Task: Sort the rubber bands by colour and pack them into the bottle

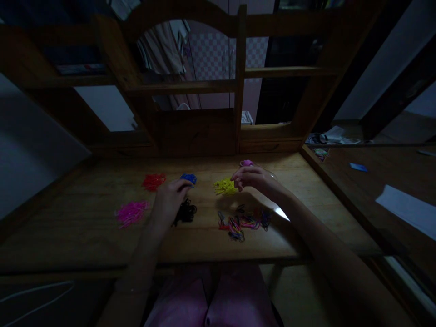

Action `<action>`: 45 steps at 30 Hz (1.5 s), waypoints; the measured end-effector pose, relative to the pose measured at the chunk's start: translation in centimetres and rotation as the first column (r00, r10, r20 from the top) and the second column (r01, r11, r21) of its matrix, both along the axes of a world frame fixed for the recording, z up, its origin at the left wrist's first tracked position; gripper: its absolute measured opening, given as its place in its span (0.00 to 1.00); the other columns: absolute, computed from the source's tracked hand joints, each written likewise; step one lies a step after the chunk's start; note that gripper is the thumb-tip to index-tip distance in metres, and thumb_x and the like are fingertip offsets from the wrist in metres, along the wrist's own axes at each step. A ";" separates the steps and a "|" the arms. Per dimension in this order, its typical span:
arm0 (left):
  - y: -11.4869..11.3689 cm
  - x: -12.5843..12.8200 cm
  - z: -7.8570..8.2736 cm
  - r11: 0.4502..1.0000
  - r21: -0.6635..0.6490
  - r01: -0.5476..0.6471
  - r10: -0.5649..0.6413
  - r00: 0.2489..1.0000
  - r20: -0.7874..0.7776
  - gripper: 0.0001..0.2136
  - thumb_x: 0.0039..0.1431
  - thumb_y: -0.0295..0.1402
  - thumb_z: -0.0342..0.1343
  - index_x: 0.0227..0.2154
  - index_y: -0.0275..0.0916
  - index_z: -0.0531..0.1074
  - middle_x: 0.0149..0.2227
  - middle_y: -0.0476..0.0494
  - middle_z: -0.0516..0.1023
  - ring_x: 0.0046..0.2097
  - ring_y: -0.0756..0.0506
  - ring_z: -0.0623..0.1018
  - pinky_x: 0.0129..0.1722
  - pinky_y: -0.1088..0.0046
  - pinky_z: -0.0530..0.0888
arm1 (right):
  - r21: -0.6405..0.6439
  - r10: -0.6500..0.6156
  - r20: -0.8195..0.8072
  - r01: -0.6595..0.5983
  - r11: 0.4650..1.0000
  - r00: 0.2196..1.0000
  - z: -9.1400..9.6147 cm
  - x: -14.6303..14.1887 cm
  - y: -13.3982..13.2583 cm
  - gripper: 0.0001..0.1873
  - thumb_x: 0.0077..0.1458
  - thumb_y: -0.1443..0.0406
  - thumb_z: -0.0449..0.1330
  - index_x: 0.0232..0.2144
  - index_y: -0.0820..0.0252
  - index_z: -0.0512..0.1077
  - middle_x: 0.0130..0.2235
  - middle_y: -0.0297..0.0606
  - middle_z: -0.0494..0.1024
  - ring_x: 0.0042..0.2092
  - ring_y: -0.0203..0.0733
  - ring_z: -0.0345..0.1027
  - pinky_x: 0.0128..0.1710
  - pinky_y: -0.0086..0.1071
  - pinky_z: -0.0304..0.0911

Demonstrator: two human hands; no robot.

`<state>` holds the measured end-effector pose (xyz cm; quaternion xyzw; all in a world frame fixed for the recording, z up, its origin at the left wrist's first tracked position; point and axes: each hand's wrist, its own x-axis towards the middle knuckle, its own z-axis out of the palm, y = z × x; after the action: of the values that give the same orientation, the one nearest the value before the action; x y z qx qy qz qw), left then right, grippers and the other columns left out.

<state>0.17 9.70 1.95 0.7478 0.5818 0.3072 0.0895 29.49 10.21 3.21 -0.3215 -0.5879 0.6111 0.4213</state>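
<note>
My left hand (170, 196) has its fingers pinched together at the edge of a blue pile of rubber bands (189, 178); what is between the fingertips, if anything, is too small to tell. Below it lies a black pile of bands (185, 212), partly covered by the hand. My right hand (251, 177) is held with curled, closed fingers at the right side of a yellow pile of bands (225, 186). Nothing can be made out in those fingers. Nearer me is a loose mix of coloured bands (243, 223).
To the left lie a red pile (153, 181) and a pink pile (132, 213). Behind my right hand sits a small pink object (246, 162). A wooden shelf frame (197, 131) closes off the desk's back. White paper (407, 210) lies on the surface at right.
</note>
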 end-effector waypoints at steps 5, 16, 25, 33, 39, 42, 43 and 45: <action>1.9 -2.0 1.1 0.999 0.042 0.019 -0.014 0.995 -0.096 0.15 0.60 0.32 0.52 0.48 0.39 0.73 0.50 0.40 0.77 0.52 0.39 0.76 0.54 0.59 0.71 | 0.012 0.001 -0.015 0.000 1.000 1.000 0.1 0.1 -0.2 0.08 0.57 0.64 0.59 0.34 0.60 0.78 0.33 0.40 0.76 0.34 0.38 0.69 0.37 0.34 0.65; -8.7 3.8 0.6 0.946 -0.114 0.304 -0.296 0.952 0.080 0.09 0.65 0.34 0.51 0.45 0.46 0.73 0.47 0.48 0.77 0.49 0.45 0.76 0.50 0.68 0.72 | 0.010 -0.024 0.034 0.023 1.000 0.999 0.0 0.0 -0.2 0.07 0.55 0.63 0.61 0.34 0.59 0.78 0.33 0.38 0.75 0.34 0.37 0.68 0.38 0.33 0.64; -6.5 5.4 -2.4 0.929 -0.161 0.333 -0.336 0.942 0.011 0.13 0.63 0.23 0.47 0.45 0.41 0.73 0.43 0.42 0.72 0.47 0.44 0.74 0.47 0.67 0.72 | -0.005 -0.013 0.022 0.013 1.000 1.000 0.1 0.0 -0.2 0.08 0.56 0.63 0.60 0.33 0.60 0.78 0.34 0.39 0.75 0.35 0.38 0.69 0.39 0.34 0.64; -7.2 6.5 -1.9 0.898 -0.195 0.395 -0.386 0.919 0.083 0.09 0.63 0.25 0.48 0.36 0.41 0.73 0.41 0.44 0.72 0.45 0.44 0.73 0.47 0.66 0.71 | 0.025 0.004 0.015 -0.005 1.000 1.000 0.0 0.0 -0.1 0.08 0.57 0.64 0.59 0.33 0.59 0.78 0.33 0.39 0.76 0.34 0.38 0.68 0.37 0.34 0.64; -8.9 6.9 0.1 0.898 -0.209 0.387 -0.354 0.918 0.179 0.11 0.65 0.27 0.46 0.41 0.43 0.73 0.44 0.45 0.73 0.48 0.45 0.73 0.50 0.67 0.70 | 0.010 -0.025 0.049 0.025 1.000 0.999 0.1 0.0 -0.2 0.08 0.56 0.62 0.60 0.33 0.59 0.78 0.34 0.39 0.76 0.34 0.38 0.68 0.38 0.34 0.65; -9.4 7.3 0.7 0.864 -0.233 0.447 -0.423 0.894 0.150 0.10 0.64 0.27 0.48 0.42 0.43 0.73 0.45 0.45 0.72 0.50 0.45 0.72 0.51 0.67 0.70 | 0.004 -0.022 0.044 0.022 1.000 0.999 0.1 0.1 -0.2 0.08 0.56 0.62 0.60 0.34 0.59 0.78 0.34 0.40 0.76 0.35 0.39 0.68 0.38 0.34 0.65; -9.4 7.4 0.7 0.851 -0.229 0.473 -0.453 0.881 0.135 0.11 0.64 0.26 0.48 0.43 0.43 0.73 0.45 0.44 0.72 0.50 0.44 0.72 0.51 0.66 0.70 | 0.004 -0.021 0.042 0.021 1.000 0.999 0.1 0.1 -0.2 0.08 0.56 0.62 0.60 0.34 0.59 0.78 0.34 0.40 0.76 0.35 0.39 0.68 0.38 0.34 0.65; -9.3 7.7 0.3 0.831 -0.209 0.516 -0.508 0.856 0.091 0.14 0.64 0.23 0.46 0.46 0.43 0.72 0.47 0.43 0.71 0.50 0.44 0.71 0.51 0.65 0.70 | 0.007 -0.025 0.041 0.024 1.000 0.999 0.2 0.1 -0.2 0.08 0.56 0.62 0.60 0.34 0.59 0.78 0.34 0.39 0.76 0.34 0.38 0.68 0.38 0.34 0.65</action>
<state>7.82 0.41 2.21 0.8560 0.3899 0.2157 0.2620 29.56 10.02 3.37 -0.3398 -0.5944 0.5973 0.4177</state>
